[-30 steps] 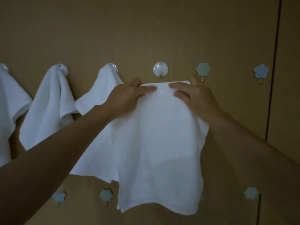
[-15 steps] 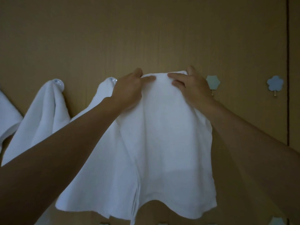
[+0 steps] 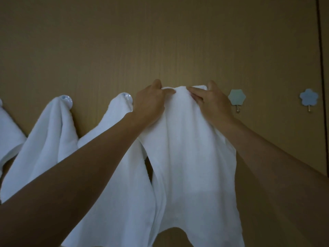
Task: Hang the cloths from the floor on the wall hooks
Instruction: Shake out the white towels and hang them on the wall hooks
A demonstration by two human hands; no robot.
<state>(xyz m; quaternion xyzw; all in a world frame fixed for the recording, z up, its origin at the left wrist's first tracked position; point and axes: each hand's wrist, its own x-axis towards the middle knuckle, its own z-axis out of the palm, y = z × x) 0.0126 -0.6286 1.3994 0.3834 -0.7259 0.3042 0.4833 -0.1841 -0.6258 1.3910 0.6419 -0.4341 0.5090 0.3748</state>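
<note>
Three cloths already hang along the wall point(image 3: 160, 41) at left: an edge cloth point(image 3: 8, 138), cut off by the frame so its hook is barely there to see; a second cloth point(image 3: 48, 143) off a round hook point(image 3: 67, 102); a third cloth point(image 3: 114, 132) off the next round hook point(image 3: 128, 99). The fourth cloth point(image 3: 188, 148) is up at hook height, just right of the third and overlapping it, draping free below. The left hand point(image 3: 151, 106) and right hand point(image 3: 213, 104) each pinch its bunched top edge, fingers in front, thumbs up behind, fingertips nearly meeting. Reads as the catching-on step, not finished: neither hand is off it. Whatever peg lies under that bunch is covered by cloth and fingers, so I can't tell whether it has caught. Right of the hands, a hexagon hook point(image 3: 236, 97) and a flower hook point(image 3: 308, 97) stand bare. The floor is out of view, so no count of cloths left down there. Light is dim, and the left forearm hides much of the third cloth's lower part.
</note>
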